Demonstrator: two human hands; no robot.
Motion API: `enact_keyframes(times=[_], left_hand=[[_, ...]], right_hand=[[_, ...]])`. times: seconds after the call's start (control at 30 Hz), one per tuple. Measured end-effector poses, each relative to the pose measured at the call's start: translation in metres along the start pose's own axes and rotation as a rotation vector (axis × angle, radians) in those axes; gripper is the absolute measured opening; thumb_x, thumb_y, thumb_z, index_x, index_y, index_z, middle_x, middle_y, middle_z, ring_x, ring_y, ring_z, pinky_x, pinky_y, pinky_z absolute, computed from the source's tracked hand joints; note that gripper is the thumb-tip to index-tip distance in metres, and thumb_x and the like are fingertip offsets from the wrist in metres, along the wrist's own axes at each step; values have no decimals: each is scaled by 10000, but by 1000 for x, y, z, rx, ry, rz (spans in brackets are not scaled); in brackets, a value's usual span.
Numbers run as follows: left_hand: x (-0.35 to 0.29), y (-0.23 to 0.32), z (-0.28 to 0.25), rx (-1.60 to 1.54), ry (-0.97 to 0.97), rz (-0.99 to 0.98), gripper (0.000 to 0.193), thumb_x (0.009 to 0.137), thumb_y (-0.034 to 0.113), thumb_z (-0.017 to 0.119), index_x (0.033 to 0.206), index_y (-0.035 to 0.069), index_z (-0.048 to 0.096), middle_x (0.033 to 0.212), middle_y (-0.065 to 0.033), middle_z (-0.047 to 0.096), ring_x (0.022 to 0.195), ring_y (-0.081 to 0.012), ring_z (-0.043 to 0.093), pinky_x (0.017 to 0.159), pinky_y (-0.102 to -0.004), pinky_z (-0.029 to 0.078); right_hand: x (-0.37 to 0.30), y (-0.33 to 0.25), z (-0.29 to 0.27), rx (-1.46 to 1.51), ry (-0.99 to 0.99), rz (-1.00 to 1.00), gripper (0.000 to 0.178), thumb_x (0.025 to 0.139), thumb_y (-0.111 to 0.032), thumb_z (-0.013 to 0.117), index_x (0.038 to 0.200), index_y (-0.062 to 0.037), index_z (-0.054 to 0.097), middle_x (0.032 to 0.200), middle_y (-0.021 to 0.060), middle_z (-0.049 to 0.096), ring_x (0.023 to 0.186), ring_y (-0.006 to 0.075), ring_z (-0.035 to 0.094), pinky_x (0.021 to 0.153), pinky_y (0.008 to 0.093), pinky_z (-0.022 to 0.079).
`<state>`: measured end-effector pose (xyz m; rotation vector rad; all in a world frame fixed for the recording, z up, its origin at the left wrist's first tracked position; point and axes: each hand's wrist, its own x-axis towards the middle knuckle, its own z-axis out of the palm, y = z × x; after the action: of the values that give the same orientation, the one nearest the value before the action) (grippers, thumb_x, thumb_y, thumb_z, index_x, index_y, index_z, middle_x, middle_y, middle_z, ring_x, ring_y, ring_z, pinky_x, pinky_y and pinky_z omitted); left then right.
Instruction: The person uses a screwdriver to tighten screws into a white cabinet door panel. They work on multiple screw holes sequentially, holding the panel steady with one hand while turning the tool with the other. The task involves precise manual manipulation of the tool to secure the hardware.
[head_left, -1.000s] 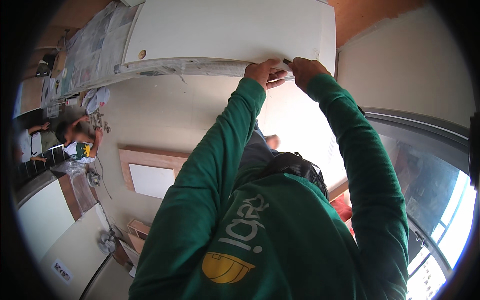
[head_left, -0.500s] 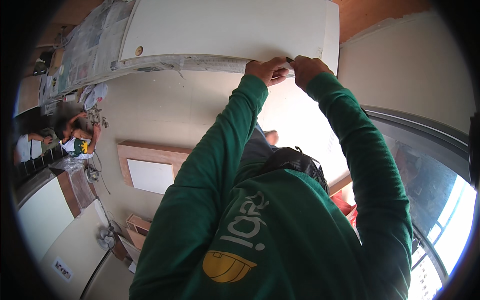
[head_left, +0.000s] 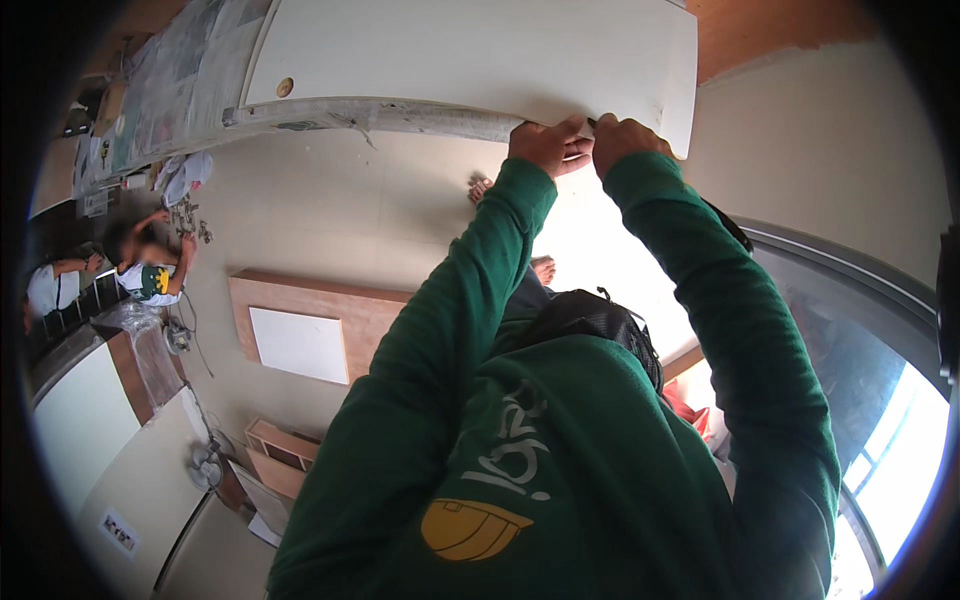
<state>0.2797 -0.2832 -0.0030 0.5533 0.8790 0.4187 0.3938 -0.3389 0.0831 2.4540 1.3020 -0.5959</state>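
A white panel (head_left: 450, 55) with a small round hole near its left end spans the top of the view. At its near edge, towards the right end, my two hands are close together. The fingers of my left hand (head_left: 548, 147) are curled against that edge; what they pinch, if anything, is hidden. My right hand (head_left: 626, 140) is closed round a small dark object (head_left: 592, 122), of which only a tip shows beside the thumb. A wrapped, greyish strip (head_left: 430, 118) runs along below the panel's edge to my left hand.
On the floor lies a brown board (head_left: 375, 310) with a white sheet (head_left: 298, 343) on it. Far left, people (head_left: 150, 262) sit near small metal parts (head_left: 187, 218). A fan (head_left: 205, 467) stands lower left. A glass sliding door (head_left: 850, 330) is on my right.
The view has shifted slightly, and both hands appear a little lower and further right along the panel edge. A bare foot now shows left of my left forearm.
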Motion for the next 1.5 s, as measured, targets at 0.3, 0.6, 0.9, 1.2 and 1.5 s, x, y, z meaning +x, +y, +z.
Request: enact_keyframes(times=[0.3, 0.6, 0.9, 1.2, 1.5], left_hand=[[-7, 5, -5, 74, -68, 11, 361, 1006, 170, 755, 1273, -44, 640, 1300, -187, 679, 1227, -370, 715, 1046, -496, 619], [-4, 3, -3, 27, -136, -127, 434, 1049, 262, 672, 1358, -27, 575, 1363, -221, 634, 1253, -373, 695, 1028, -517, 621], [-6, 9, -4, 102, -149, -117, 445, 1068, 283, 613, 1380, -30, 561, 1426, -239, 630, 1282, -383, 684, 1029, -508, 614], [-5, 19, -18, 199, -289, -194, 475, 1072, 345, 627, 1440, 49, 581, 1490, -167, 651, 1332, -346, 663, 1063, -503, 579], [-2, 30, -13, 227, -268, -328, 459, 1029, 367, 721, 1363, 70, 615, 1402, -121, 678, 1246, -279, 700, 965, -432, 619]], right_hand=[[-2, 9, -26, -73, -87, -66, 274, 1077, -204, 568, 1269, -55, 693, 1160, 202, 788, 1123, 380, 764, 982, 515, 599], [-62, 105, -16, 516, 169, -170, 304, 1096, -186, 510, 1237, -24, 725, 837, 156, 727, 735, 266, 737, 769, 427, 602], [-83, 75, 17, 569, 297, -144, 220, 1060, -190, 598, 1176, -50, 721, 949, 238, 759, 899, 472, 737, 825, 544, 587], [-58, 65, 9, 415, 80, -42, 243, 1091, -224, 550, 1172, -24, 662, 945, 256, 758, 898, 473, 740, 849, 559, 587], [-47, 37, 3, 527, 19, -67, 200, 1104, -240, 544, 1175, -70, 622, 883, 245, 725, 868, 487, 712, 792, 587, 549]])
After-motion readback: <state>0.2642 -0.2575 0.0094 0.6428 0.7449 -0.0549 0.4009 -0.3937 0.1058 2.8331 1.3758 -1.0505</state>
